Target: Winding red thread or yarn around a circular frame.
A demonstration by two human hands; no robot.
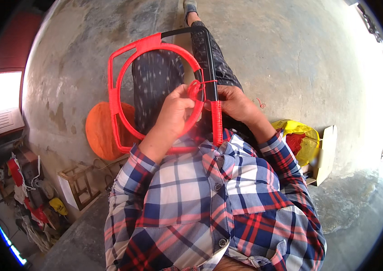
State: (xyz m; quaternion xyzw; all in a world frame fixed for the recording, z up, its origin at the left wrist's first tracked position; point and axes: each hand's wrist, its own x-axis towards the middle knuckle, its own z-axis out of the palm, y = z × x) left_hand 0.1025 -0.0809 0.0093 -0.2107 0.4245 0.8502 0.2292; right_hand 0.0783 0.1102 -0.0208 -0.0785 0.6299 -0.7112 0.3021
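Note:
A rounded square frame [210, 52] with a ring [119, 86] inside it stands over my lap. Red cord is wound tightly around most of both; the top right of the frame and a short stretch of the ring show bare black. My left hand [172, 110] is closed in a pinch on a small looped bundle of red cord [194, 89] beside the ring's right side. A strand runs from the bundle across the black bar. My right hand [239, 105] grips that right bar, just above where the red winding ends. Its fingertips are partly hidden behind the bar.
An orange round seat or cushion [97, 131] is at my left, by a small wooden stool frame [78, 183]. At right are a yellow plastic bag [309, 144] with red material and a pale board [327, 156]. A red cord scrap [261, 103] lies on the concrete floor [272, 49].

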